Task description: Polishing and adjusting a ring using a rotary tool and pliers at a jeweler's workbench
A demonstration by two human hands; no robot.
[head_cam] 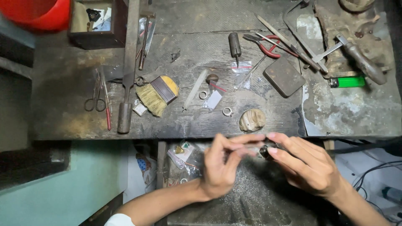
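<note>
Both hands meet just below the front edge of a worn dark workbench [63, 121]. My right hand [305, 165] pinches a small dark metal piece [264, 152], perhaps a ring, at its fingertips. My left hand [222, 163] is blurred, its fingers closed on a thin tool laid against that piece; the tool's shape is too blurred to tell. A wooden bench peg [252, 120] sits on the bench edge right above the hands. Two silver rings [227, 111] [203, 95] lie on the bench beyond it.
On the bench lie a brush [158, 94], scissors [95, 100], a long file [125, 100], red-handled pliers [268, 46], a dark square block [284, 76], a green lighter [347, 82] and small plastic bags [242, 68]. A red container [39, 12] stands far left. A tray with metal dust [251, 196] lies under my hands.
</note>
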